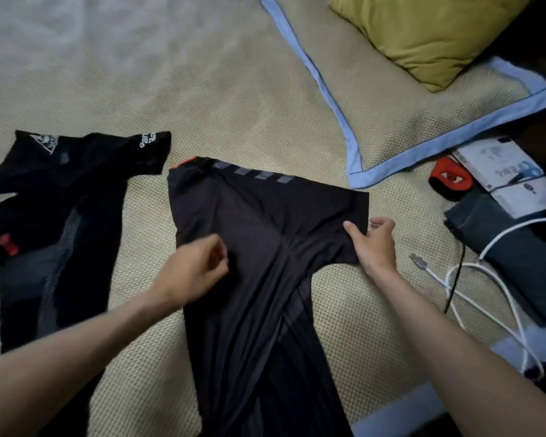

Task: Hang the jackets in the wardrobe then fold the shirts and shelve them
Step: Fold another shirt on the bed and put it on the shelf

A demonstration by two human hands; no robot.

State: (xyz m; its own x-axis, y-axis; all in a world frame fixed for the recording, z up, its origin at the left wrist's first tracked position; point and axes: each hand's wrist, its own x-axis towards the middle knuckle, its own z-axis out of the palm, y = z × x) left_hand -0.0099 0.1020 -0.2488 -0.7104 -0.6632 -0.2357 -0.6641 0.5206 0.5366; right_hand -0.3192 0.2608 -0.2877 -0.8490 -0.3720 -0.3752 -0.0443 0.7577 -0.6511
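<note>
Black and thin, the shirt (259, 247) lies spread on the bed (202, 105), its sleeve end pinched in the grip of the right hand (375, 244), thumb on top of the cloth and fingers curled under the edge. Left of that grip, the left hand (193, 269) sits over the chest of the shirt with its fingers curled in (blur hides whether it pinches any cloth, so I cannot tell). Further left, apart from the first, a second black shirt (54, 222) with white print lies crumpled. Beyond the right grip lies a blue-edged cover (423, 121) with a yellow-green pillow (429, 36) on it. To its right are a white cable (492, 279), a grey folded cloth (517, 257), a white box (501, 171) and a red-and-black thing (449, 179).
</note>
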